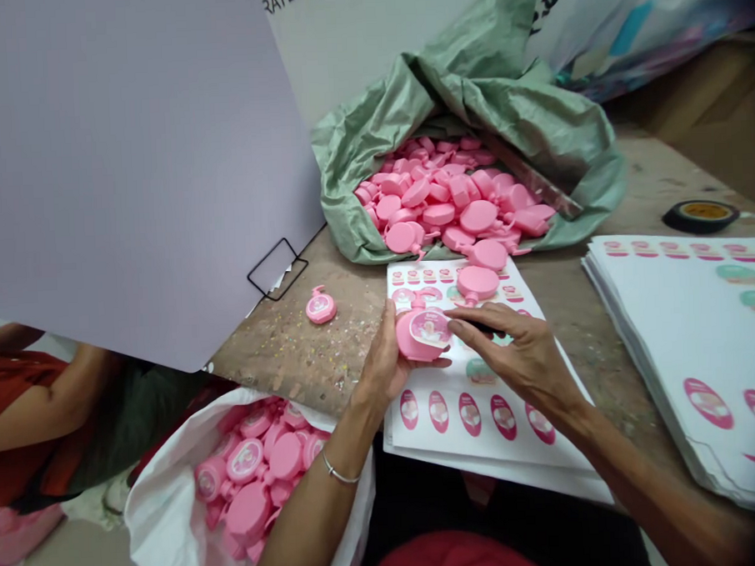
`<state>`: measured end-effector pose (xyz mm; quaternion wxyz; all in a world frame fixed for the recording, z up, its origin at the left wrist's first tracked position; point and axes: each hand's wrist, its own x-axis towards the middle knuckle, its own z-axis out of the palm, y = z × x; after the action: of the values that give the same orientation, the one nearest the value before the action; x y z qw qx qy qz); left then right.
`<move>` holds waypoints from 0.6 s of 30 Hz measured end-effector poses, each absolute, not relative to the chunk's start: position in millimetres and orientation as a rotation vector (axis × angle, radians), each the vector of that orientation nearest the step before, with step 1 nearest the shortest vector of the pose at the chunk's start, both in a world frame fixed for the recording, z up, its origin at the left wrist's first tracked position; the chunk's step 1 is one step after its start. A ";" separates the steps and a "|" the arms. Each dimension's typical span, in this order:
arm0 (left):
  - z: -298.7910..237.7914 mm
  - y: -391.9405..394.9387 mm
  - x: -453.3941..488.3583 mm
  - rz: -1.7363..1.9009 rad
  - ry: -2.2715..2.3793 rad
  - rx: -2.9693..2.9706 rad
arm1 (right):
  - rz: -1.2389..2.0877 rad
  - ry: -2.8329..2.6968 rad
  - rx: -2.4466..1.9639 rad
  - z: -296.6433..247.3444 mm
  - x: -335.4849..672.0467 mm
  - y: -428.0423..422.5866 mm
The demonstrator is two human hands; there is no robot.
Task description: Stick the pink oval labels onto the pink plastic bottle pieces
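Note:
My left hand [381, 358] is closed around a small pink toy pump bottle [410, 340], which it holds above a sticker sheet [447, 447]. On the bottle's face is a round pink-and-white sticker [430, 327]. My right hand [518, 348] has its thumb and fingertips at the right edge of that sticker. A thin dark tool [489, 328] shows between the right fingers; its exact kind is hard to make out. Beyond the hands, a plain pink bottle [478, 284] lies on the sheet. A labelled bottle [321, 308] lies on the table to the left.
A green sack [362, 225] spills plain pink bottles at the back. At lower left hangs a white sack [155, 510] with more bottles. Stacked sticker sheets [655, 338] and a roll of tape [700, 215] lie right. A grey panel [148, 176] stands left, with another person's arm [51, 406] beyond.

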<state>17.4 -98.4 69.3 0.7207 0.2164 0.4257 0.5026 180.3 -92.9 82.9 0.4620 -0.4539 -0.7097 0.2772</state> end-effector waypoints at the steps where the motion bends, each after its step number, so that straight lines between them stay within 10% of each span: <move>1: 69.2 -99.6 18.6 1.103 0.931 0.473 | 0.682 -1.757 -1.110 82.3 180.4 -93.3; 18: 69.7 -101.1 21.2 1.102 0.907 0.398 | 0.493 -1.911 -1.088 77.6 181.5 -94.7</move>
<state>21.2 -101.1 69.7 0.7379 0.1812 0.4133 0.5019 181.5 -94.7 77.6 0.4295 -0.4360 -0.7658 0.1974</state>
